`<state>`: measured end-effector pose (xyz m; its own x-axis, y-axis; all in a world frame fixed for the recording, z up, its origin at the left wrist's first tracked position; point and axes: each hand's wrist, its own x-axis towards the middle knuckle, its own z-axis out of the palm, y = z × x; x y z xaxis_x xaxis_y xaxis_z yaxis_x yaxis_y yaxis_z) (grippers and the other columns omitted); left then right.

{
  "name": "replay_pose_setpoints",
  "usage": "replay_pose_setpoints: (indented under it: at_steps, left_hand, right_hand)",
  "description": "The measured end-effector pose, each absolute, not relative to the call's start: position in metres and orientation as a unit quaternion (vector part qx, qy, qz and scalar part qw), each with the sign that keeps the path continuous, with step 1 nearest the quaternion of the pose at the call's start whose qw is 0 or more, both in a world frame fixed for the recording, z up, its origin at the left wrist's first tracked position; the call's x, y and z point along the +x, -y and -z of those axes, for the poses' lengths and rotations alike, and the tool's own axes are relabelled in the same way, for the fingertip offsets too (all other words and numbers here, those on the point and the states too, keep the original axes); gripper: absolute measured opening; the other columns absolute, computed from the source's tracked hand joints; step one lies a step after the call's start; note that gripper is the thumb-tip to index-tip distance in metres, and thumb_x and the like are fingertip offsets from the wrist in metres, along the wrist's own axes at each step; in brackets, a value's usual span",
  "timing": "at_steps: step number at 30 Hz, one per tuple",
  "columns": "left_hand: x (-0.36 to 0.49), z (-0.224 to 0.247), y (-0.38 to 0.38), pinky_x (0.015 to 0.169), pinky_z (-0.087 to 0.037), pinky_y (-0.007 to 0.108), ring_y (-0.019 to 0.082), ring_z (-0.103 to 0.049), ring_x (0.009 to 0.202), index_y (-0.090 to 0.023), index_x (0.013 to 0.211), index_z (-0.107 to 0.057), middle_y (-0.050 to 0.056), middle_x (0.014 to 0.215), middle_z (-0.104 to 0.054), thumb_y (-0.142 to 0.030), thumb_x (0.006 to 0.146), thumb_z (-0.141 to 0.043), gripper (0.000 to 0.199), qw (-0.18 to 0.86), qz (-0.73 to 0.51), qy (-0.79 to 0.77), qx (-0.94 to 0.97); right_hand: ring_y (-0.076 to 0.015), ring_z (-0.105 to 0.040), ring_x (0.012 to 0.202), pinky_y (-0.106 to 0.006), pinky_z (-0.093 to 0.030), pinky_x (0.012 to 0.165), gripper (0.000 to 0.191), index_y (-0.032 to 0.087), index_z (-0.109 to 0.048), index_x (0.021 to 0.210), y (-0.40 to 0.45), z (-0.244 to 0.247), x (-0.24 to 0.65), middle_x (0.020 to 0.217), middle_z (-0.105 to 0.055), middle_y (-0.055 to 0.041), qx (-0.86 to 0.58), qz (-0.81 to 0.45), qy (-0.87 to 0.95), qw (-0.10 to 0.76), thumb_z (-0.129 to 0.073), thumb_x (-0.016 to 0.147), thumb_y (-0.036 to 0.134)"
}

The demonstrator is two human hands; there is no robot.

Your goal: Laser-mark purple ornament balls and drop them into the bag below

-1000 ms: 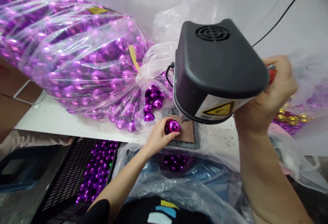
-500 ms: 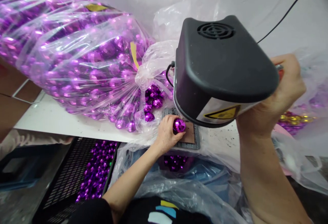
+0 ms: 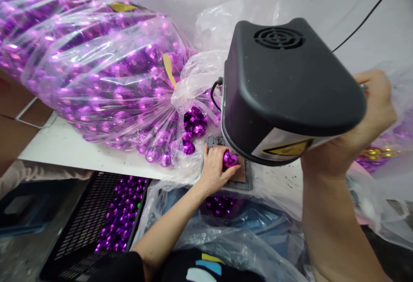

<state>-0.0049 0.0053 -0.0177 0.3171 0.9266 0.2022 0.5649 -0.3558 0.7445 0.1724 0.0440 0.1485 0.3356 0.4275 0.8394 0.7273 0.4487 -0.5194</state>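
Between the thumb and fingers of my left hand (image 3: 213, 168) is a shiny purple faceted ball (image 3: 230, 159). That hand rests over a grey board (image 3: 248, 181) with a brown square (image 3: 239, 174) on it. My right hand (image 3: 368, 110) is wrapped round the far side of a black handheld machine (image 3: 293, 84); most of its fingers are hidden. A round vent grille and a yellow warning label (image 3: 287, 147) mark the machine's casing. Its lower end hangs just above and right of the ball. More purple balls (image 3: 194, 130) lie behind my left hand.
A large clear bag (image 3: 106, 71) of purple balls covers the white table's (image 3: 61, 140) left part. Below stands a black crate (image 3: 74, 234) with purple balls. Clear plastic sheeting (image 3: 232, 239) drapes before me. At the far left is another person's sleeve (image 3: 41, 174).
My left hand and the ball have shifted slightly right, and the ball appears turned a little. The black machine in my right hand has also moved a bit to the right.
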Motion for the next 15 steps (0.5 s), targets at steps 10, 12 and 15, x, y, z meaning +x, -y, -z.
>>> replay_pose_setpoints:
  at_steps: [10, 12, 15]
  left_hand:
    - [-0.003, 0.014, -0.007, 0.116, -0.030, 0.060, 0.031, -0.054, 0.121, -0.024, 0.115, -0.062, 0.010, 0.118, -0.064, -0.034, 0.084, -0.069, 0.034, 0.323, -0.312, -0.488, 0.748]
    - [-0.003, 0.014, -0.006, 0.117, -0.029, 0.061, 0.031, -0.054, 0.122, -0.024, 0.116, -0.061, 0.009, 0.118, -0.063, -0.035, 0.082, -0.070, 0.037, 0.329, -0.317, -0.489, 0.743]
    - [-0.002, 0.018, -0.006, 0.117, -0.029, 0.062, 0.031, -0.054, 0.122, -0.023, 0.119, -0.057, 0.010, 0.118, -0.063, -0.033, 0.079, -0.074, 0.045, 0.333, -0.339, -0.495, 0.727]
  right_hand:
    - [-0.0018, -0.046, 0.069, -0.019, -0.035, 0.063, 0.042, 0.011, -0.061, 0.085, -0.029, -0.147, 0.176, 0.074, -0.052, 0.0009, -0.492, 0.136, 0.585, 0.630, -0.048, 0.096, 0.049]
    - [-0.0017, -0.048, 0.068, -0.020, -0.036, 0.062, 0.035, 0.012, -0.063, 0.084, -0.019, -0.141, 0.176, 0.077, -0.054, 0.0001, -0.481, 0.152, 0.585, 0.635, -0.050, 0.095, 0.043]
    - [-0.0062, -0.053, 0.068, -0.026, -0.040, 0.061, 0.025, 0.017, -0.064, 0.084, -0.001, -0.124, 0.177, 0.075, -0.055, -0.0011, -0.461, 0.107, 0.590, 0.654, -0.061, 0.088, 0.041]
